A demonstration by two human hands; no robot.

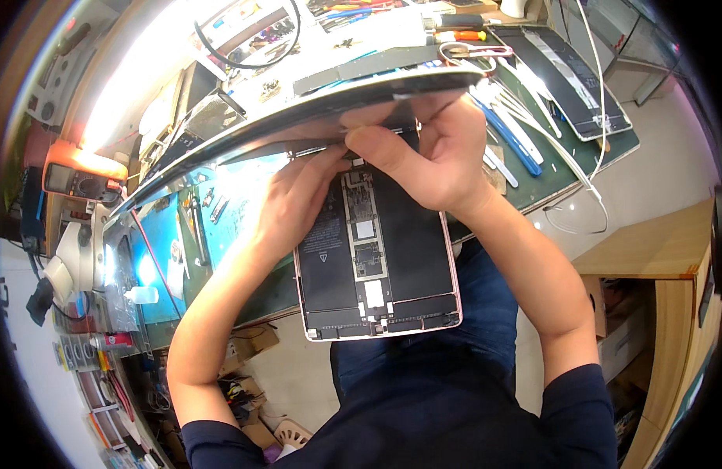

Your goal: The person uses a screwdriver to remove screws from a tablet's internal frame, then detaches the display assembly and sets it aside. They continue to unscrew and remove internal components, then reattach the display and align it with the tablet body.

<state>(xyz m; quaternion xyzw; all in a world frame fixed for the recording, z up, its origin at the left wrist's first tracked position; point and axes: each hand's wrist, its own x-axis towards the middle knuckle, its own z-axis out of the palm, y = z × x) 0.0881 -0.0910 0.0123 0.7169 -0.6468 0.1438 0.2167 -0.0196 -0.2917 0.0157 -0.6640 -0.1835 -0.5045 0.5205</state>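
Note:
An opened tablet body (412, 242) with a rose-coloured rim extends over the bench's near edge above my lap. Its black battery cells flank a long logic board (365, 227). Above its far end the tablet screen (298, 117) is raised, tilted, with its glossy face reflecting the hands. My right hand (439, 156) grips the screen's right part, thumb stretched across toward the middle. My left hand (298, 195) reaches to the far end of the body, fingers closed together beside the right thumb tip. Whatever lies between those fingertips is hidden.
Blue tweezers (505, 133), scissors (474, 51) and white cables crowd the bench's right side. Another opened tablet (568, 78) lies at the far right. An orange multimeter (83, 172) stands left. A small bottle (142, 295) sits on the blue mat. A wooden cabinet (650, 242) is at right.

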